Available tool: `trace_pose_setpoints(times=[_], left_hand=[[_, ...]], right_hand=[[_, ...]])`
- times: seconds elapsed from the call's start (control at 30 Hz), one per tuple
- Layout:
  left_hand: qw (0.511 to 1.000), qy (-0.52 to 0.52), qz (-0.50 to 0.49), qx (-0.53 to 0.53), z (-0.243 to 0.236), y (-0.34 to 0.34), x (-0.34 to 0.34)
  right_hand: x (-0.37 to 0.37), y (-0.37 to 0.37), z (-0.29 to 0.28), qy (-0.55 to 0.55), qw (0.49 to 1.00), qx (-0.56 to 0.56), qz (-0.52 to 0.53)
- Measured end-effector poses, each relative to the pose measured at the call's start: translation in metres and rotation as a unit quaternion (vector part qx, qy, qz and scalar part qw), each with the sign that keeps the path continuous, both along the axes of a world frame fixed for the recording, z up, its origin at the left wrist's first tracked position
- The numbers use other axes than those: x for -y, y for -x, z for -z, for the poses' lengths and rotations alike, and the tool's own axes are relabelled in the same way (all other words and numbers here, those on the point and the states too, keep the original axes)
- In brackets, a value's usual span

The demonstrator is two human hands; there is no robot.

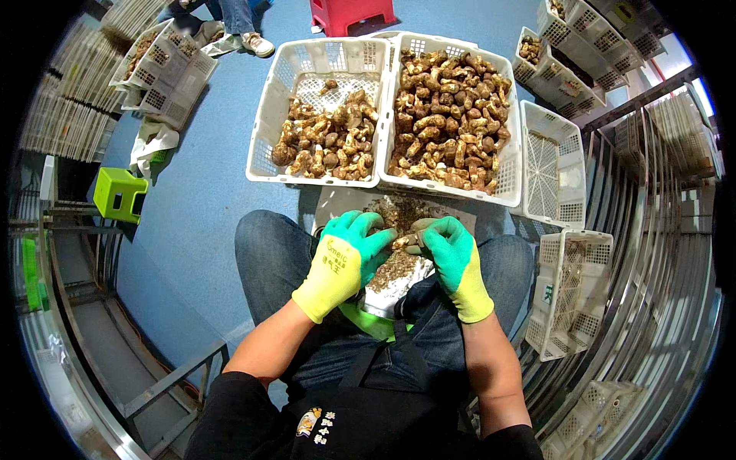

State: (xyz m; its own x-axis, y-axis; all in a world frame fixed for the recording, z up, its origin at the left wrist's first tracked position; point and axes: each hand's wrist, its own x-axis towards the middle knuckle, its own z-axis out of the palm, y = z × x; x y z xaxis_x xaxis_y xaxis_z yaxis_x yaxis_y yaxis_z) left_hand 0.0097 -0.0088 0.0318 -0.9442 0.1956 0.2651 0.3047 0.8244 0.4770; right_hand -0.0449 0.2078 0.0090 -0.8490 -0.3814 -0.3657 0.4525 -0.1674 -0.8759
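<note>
Between my gloved hands is a brown, pale-stemmed mushroom. My left hand, in a yellow and teal glove, is closed on it. My right hand, gloved alike, is pinched at the mushroom's right end; what exactly its fingers hold is hidden. Beneath them, between my knees, lies a pale board scattered with dark soil and trimmings. Just beyond stand two white perforated crates: the left crate is partly filled with mushrooms, the right crate heaped with them.
More white crates line the right, beside metal racks. At upper left are stacked trays, crates and another person's legs. A green stool stands left, a red stool behind the crates.
</note>
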Motion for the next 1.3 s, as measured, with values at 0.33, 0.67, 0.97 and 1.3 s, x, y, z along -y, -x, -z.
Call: trace_pose_setpoints(times=[0.33,0.67,0.97,1.3], left_hand=[[0.998,0.061,0.008,-0.019,-0.001,-0.002,-0.004],[0.999,0.048,-0.01,-0.013,0.001,-0.004,-0.007],[0.998,-0.033,-0.003,0.049,0.014,-0.002,-0.004],[0.999,0.035,-0.001,0.016,0.001,-0.002,-0.007]], right_hand=[[0.002,-0.001,0.0,-0.069,0.996,-0.051,-0.022],[0.007,-0.005,-0.002,-0.078,0.995,-0.067,-0.001],[0.012,-0.007,0.001,-0.087,0.991,-0.099,0.027],[0.01,-0.008,0.0,-0.083,0.992,-0.093,0.018]])
